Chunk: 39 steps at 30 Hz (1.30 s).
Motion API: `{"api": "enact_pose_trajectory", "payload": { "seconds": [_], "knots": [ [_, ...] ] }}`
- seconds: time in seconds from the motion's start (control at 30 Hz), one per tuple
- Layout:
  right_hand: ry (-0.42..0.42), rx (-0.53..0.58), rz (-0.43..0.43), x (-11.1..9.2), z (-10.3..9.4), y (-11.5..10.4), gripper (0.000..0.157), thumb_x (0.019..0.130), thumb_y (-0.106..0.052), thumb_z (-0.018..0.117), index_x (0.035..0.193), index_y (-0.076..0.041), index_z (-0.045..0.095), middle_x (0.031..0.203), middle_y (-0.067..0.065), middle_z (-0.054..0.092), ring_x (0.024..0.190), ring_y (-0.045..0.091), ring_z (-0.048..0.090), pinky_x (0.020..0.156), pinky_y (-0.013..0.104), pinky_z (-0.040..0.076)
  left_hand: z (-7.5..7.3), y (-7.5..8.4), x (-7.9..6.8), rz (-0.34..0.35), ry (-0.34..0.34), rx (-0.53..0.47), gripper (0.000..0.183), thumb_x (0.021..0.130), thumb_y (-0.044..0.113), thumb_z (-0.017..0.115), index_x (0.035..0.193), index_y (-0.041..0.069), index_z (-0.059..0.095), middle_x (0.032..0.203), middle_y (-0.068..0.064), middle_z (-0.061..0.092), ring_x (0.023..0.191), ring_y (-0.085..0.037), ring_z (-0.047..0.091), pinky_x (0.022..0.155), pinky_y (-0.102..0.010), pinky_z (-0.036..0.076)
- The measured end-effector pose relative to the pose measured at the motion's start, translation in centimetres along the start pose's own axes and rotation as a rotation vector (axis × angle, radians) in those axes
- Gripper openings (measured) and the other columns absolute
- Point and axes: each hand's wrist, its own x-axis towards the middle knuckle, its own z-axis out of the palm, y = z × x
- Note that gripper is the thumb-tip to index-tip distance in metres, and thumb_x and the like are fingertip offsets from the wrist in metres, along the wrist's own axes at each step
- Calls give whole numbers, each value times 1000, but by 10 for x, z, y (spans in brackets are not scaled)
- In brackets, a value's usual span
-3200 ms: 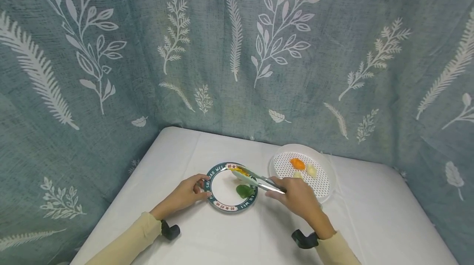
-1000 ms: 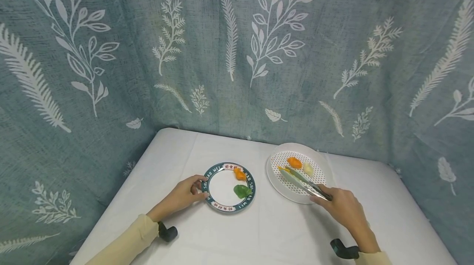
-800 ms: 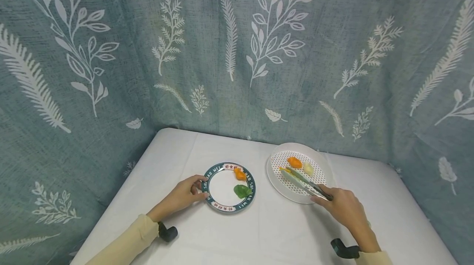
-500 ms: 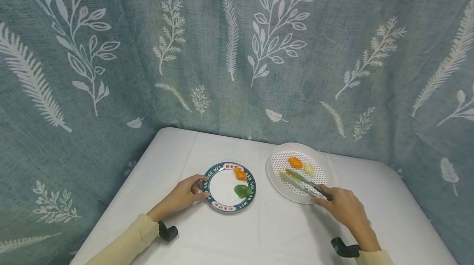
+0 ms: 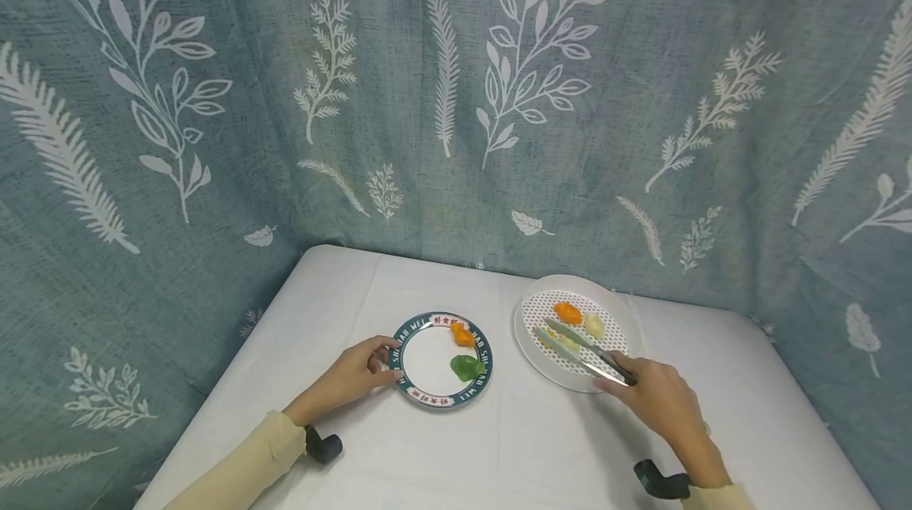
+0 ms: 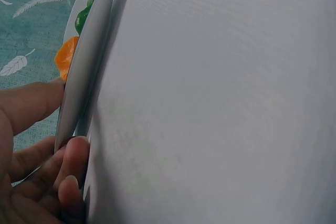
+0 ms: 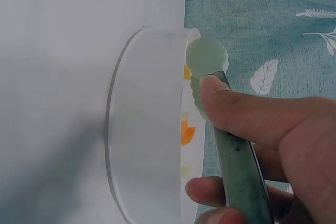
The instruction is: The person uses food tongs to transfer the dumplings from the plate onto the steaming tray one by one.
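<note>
My left hand [image 5: 356,371] pinches the left rim of a round plate [image 5: 426,359] with a dark green lettered border. In the left wrist view the thumb lies on the rim's upper side and fingers curl below it. An orange piece [image 5: 461,335] and a glossy green piece [image 5: 466,368], both pepper-like, lie on the plate's right half. My right hand [image 5: 659,401] grips tongs [image 5: 598,352] with pale green tips, angled down into a white perforated basket [image 5: 530,352]. The tips stand apart, with yellow and pale bits [image 5: 552,334] showing between them.
Behind the tongs' tips, another orange piece [image 5: 568,313] and a pale yellow piece [image 5: 594,325] sit in the basket. Both containers stand on a white-covered table [image 5: 442,454]. A teal leaf-print curtain [image 5: 427,201] hangs along its back and left sides.
The tongs have moved right from over the plate into the basket. An orange piece now lies on the plate. Lately the tips have spread slightly. The left hand keeps its place.
</note>
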Motion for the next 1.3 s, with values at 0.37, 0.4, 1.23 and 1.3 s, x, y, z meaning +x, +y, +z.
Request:
{"api": "enact_pose_trajectory", "payload": {
  "seconds": [0.37, 0.4, 1.23, 1.3],
  "knots": [
    [57, 22, -30, -1, 2, -13, 68, 83, -49, 83, 133, -4, 68, 102, 22, 73, 70, 21, 55, 52, 36, 40, 1, -1, 0, -2, 8, 21, 52, 89, 25, 82, 136, 12, 62, 104, 2, 62, 80, -14, 54, 65, -27, 47],
    [62, 29, -32, 0, 2, -15, 69, 84, -49, 83, 133, -4, 68, 91, 18, 72, 67, 20, 52, 52, 35, 38, 1, -1, 0, -7, 7, 21, 52, 89, 26, 82, 136, 13, 63, 104, 3, 62, 80, -13, 54, 66, -27, 47],
    [30, 104, -85, 4, 29, -61, 63, 81, -49, 85, 131, -13, 72, 61, -6, 41, 59, 14, 40, 50, 32, 32, 3, -1, 0, -31, 22, 33, 51, 89, 25, 82, 135, 15, 63, 103, 4, 62, 81, -13, 54, 67, -29, 48],
    [37, 104, -89, 4, 32, -65, 62, 80, -48, 86, 129, -13, 73, 61, -6, 40, 59, 13, 40, 50, 32, 31, 2, 0, -1, -26, 21, 34, 51, 89, 25, 82, 135, 14, 63, 103, 3, 62, 81, -13, 54, 68, -29, 48]
  ]
}}
